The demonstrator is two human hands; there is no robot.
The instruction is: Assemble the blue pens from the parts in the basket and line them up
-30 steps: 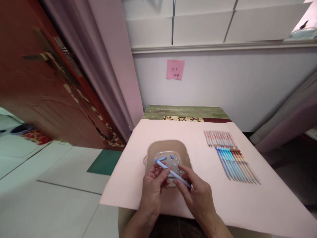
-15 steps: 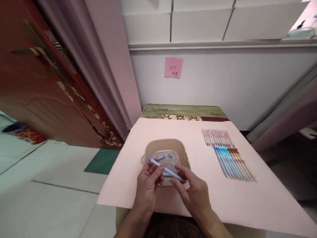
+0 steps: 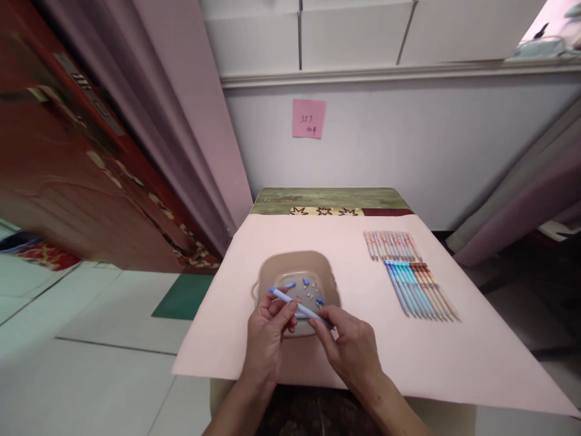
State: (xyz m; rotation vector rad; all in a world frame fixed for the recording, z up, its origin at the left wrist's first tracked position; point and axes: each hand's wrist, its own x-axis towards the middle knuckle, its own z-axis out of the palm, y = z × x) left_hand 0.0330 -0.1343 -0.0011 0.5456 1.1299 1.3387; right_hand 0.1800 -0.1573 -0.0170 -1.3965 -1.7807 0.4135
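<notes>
A light-blue pen (image 3: 295, 304) with a darker blue end is held slantwise over a beige plastic basin (image 3: 297, 259). My left hand (image 3: 269, 330) pinches it between thumb and fingers near its upper left part. The thumb and fingertips of my right hand (image 3: 351, 339) close on its lower right end, which they partly hide. Inside the basin lie a blue pen part (image 3: 289, 285), small blue pieces (image 3: 305, 282) and several tiny clear or silvery bits (image 3: 311, 295). Another light-blue barrel shows partly beneath the held pen.
To the right on the pink-covered table (image 3: 358, 357) lies a row of blue and brown pens (image 3: 415, 290). Behind it is a row of clear pens with reddish patterns (image 3: 393, 246). A white wall with a pink note (image 3: 308, 118) stands behind the table; a reddish door (image 3: 91, 181) is left.
My right fingers have closed onto the pen's lower right end, where they were looser before. The left hand keeps its pinch. The whole view has shifted slightly.
</notes>
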